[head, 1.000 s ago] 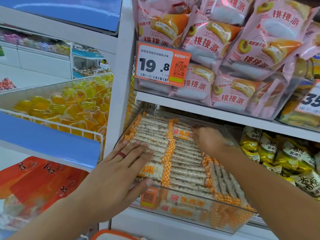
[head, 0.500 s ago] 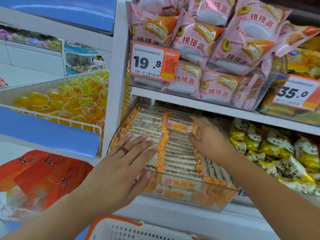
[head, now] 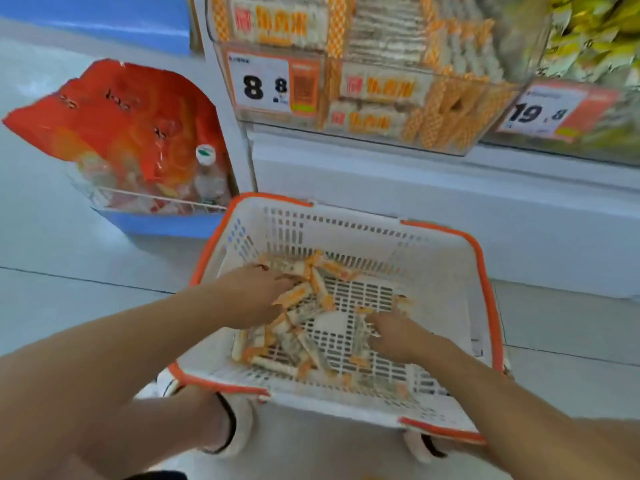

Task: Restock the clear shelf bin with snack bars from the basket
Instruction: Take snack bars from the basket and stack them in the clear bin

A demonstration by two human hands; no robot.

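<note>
A white basket with an orange rim stands on the floor below the shelf. Several orange-and-white snack bars lie scattered on its slotted bottom. Both my hands are down inside it. My left hand curls its fingers round a few bars at the left of the pile. At the right of the pile, the fingers of my right hand are bent down onto the bars; blur hides the exact hold. The clear shelf bin, stacked with the same bars, sits above at the top of the view.
A price tag reading 8.8 hangs on the bin's front. Red packets fill a wire rack at the left, yellow packets a bin at the right. The white shelf base stands just behind the basket. My shoe touches its near edge.
My view has dropped from the shelf to the floor. Both hands have left the bars in the shelf bin and gone down into the basket.
</note>
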